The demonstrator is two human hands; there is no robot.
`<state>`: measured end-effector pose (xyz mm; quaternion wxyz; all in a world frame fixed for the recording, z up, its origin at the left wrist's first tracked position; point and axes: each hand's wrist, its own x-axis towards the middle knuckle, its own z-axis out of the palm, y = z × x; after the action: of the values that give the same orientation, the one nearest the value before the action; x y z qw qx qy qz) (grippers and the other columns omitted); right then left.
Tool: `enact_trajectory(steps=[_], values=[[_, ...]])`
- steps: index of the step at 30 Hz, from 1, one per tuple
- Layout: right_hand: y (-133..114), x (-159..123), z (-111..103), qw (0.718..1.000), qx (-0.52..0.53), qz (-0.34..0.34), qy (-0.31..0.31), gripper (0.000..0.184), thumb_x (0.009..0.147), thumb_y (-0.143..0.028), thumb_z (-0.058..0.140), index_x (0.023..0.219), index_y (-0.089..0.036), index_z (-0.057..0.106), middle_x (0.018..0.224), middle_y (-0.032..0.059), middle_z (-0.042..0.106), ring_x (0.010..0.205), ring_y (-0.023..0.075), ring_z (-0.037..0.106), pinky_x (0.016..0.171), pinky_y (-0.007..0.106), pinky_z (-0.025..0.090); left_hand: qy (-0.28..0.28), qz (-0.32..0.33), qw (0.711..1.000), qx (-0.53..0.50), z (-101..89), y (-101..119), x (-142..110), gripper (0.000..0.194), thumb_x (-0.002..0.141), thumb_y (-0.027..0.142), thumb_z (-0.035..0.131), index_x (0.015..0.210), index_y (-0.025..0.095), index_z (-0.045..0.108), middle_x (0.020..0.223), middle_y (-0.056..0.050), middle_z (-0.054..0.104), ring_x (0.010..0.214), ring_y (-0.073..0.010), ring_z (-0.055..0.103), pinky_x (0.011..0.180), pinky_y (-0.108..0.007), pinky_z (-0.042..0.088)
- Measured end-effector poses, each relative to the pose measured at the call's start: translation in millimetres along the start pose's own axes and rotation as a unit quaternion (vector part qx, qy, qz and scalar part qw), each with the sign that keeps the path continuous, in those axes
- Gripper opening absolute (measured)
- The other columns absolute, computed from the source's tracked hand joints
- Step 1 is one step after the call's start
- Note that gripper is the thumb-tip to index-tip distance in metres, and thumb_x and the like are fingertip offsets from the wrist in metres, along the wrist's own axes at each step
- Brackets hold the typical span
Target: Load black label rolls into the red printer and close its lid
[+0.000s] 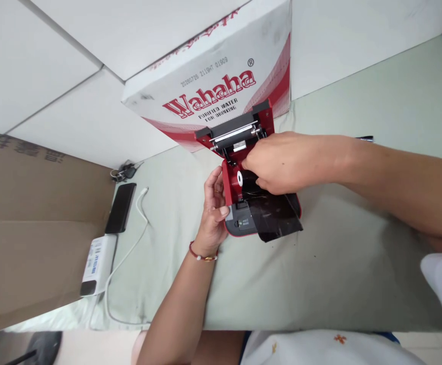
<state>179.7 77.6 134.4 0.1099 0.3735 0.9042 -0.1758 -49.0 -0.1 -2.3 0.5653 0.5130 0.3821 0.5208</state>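
A red and black device [230, 185], which looks like a small label printer, lies on the cloth with its lid [236, 134] raised, showing a dark roller. A roll of shiny black film [249, 182] with a white core end sits in its compartment. The film's loose end [276, 215] hangs over the front panel. My left hand [215, 203] grips the device's left side, thumb on the front corner. From the right, my right hand [274, 162] reaches into the open compartment over the roll. Its fingers are curled, and the fingertips are hidden.
A white and red Wahaha carton [213, 76] stands right behind the lid. At left lie keys [126, 171], a black phone [121, 208], a white box-shaped item [98, 266] and a white cable [127, 248], beside a brown cardboard box [42, 228]. The table's front edge runs below.
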Motion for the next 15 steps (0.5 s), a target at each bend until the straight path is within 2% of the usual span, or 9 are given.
enact_trajectory(steps=[3, 6, 9, 12, 15], values=[[-1, -3, -3, 1.000, 0.003, -0.002, 0.006, 0.019, 0.095, -0.017, 0.063, 0.106, -0.017, 0.078, 0.091, 0.0081, 0.074, 0.070, 0.0181, 0.058, 0.067, 0.033, 0.035, -0.005, -0.001, 1.000, -0.006, -2.3, -2, 0, 0.089, 0.081, 0.064, 0.095, 0.160, 0.044, 0.060, 0.177, -0.003, 0.054, 0.172, -0.0390, 0.043, 0.141, -0.058, 0.039], [-8, -9, -8, 0.999, 0.013, 0.010, 0.039, 0.021, 0.101, -0.023, 0.063, 0.111, -0.016, 0.080, 0.095, 0.0106, 0.076, 0.076, 0.0194, 0.060, 0.069, 0.033, 0.035, -0.014, -0.003, 1.000, -0.012, -4.2, -3, 1, 0.088, 0.082, 0.061, 0.094, 0.161, 0.045, 0.058, 0.178, -0.003, 0.053, 0.171, -0.0386, 0.044, 0.140, -0.058, 0.041], [-11, -10, -8, 0.999, -0.015, 0.034, 0.031, 0.022, 0.101, -0.021, 0.062, 0.111, -0.014, 0.081, 0.091, 0.0126, 0.075, 0.075, 0.0201, 0.061, 0.068, 0.033, 0.035, -0.016, -0.004, 1.000, -0.015, -4.6, -4, 1, 0.088, 0.082, 0.060, 0.094, 0.161, 0.045, 0.059, 0.179, -0.002, 0.052, 0.171, -0.0380, 0.044, 0.140, -0.057, 0.042], [-9, -4, -2, 0.998, -0.048, 0.035, 0.011, 0.021, 0.099, -0.018, 0.062, 0.104, -0.011, 0.081, 0.084, 0.0130, 0.072, 0.076, 0.0216, 0.063, 0.068, 0.032, 0.035, -0.012, -0.003, 1.000, -0.013, -3.9, -2, 0, 0.090, 0.082, 0.061, 0.095, 0.162, 0.044, 0.059, 0.178, -0.003, 0.052, 0.171, -0.0382, 0.043, 0.141, -0.056, 0.040], [-5, 5, 8, 0.998, -0.048, 0.021, 0.047, 0.022, 0.097, -0.015, 0.062, 0.106, -0.011, 0.082, 0.083, 0.0125, 0.072, 0.080, 0.0223, 0.066, 0.071, 0.032, 0.038, -0.016, 0.002, 1.000, -0.013, -4.2, -2, 0, 0.089, 0.082, 0.062, 0.094, 0.162, 0.044, 0.059, 0.178, -0.002, 0.053, 0.172, -0.0380, 0.042, 0.141, -0.056, 0.039]])
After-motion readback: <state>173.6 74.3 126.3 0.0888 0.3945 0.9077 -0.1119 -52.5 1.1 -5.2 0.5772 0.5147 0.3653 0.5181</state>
